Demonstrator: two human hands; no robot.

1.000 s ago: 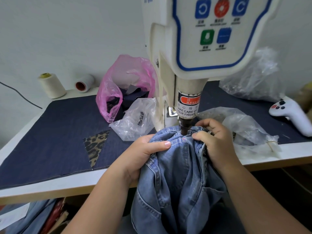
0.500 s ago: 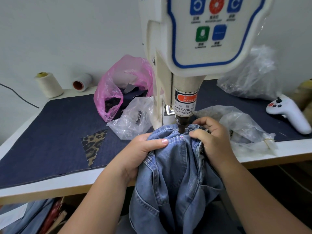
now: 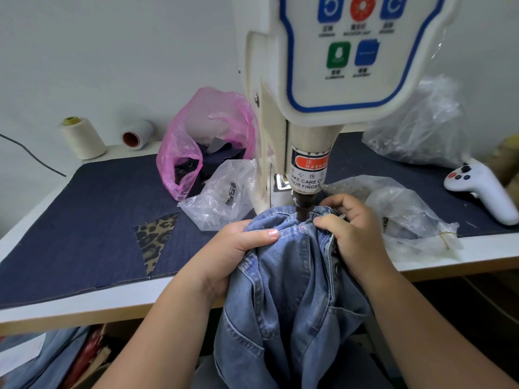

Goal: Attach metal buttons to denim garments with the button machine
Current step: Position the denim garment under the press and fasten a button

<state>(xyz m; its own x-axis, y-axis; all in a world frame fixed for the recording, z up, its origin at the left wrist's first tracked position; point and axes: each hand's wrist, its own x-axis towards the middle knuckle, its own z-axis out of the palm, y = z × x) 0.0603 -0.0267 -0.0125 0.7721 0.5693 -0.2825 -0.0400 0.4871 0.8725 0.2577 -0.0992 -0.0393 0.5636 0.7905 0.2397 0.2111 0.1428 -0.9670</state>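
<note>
The white counter [image 3: 477, 256] stands against a pale wall, dark cloth [image 3: 84, 220] over it. Thread cones [image 3: 81, 137] sit at ten o'clock, a pink bag [image 3: 196, 141] beside the machine [image 3: 323, 80]. Under its plunger lies the denim [image 3: 286, 276], left hand [image 3: 238, 248] and right hand [image 3: 354, 231] both clutching it.

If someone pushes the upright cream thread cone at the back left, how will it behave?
The thread cone probably slides or tips; it stands upright, narrower at its top. Once tipped, it would likely roll in a curve, being tapered. It probably feels fairly light, being wound thread.
</note>
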